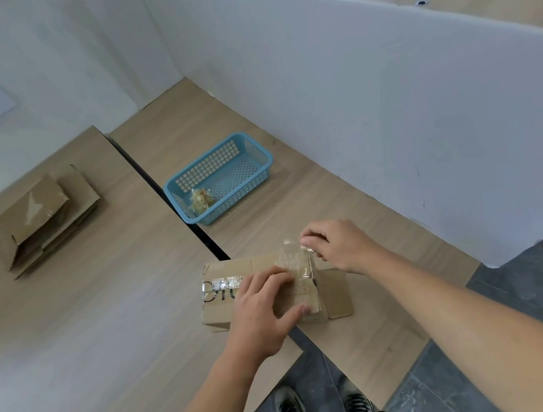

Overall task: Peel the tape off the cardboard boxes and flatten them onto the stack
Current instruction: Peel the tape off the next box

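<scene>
Fingers (pixel 274 276) of my left hand (pixel 259 307) lie nearly straight, pressing down on the top of the cardboard box (pixel 221 311), with the thumb at its near edge. My right hand (pixel 338 249) pinches a strip of clear tape (pixel 291 246) lifted off the box's right end. The box sits near me, across the gap between two wooden tables (pixel 107 331). Far left lies the stack of flattened boxes (pixel 40 219). Beyond the box, a blue basket (pixel 257 159) holds a wad of tape (pixel 200 199).
</scene>
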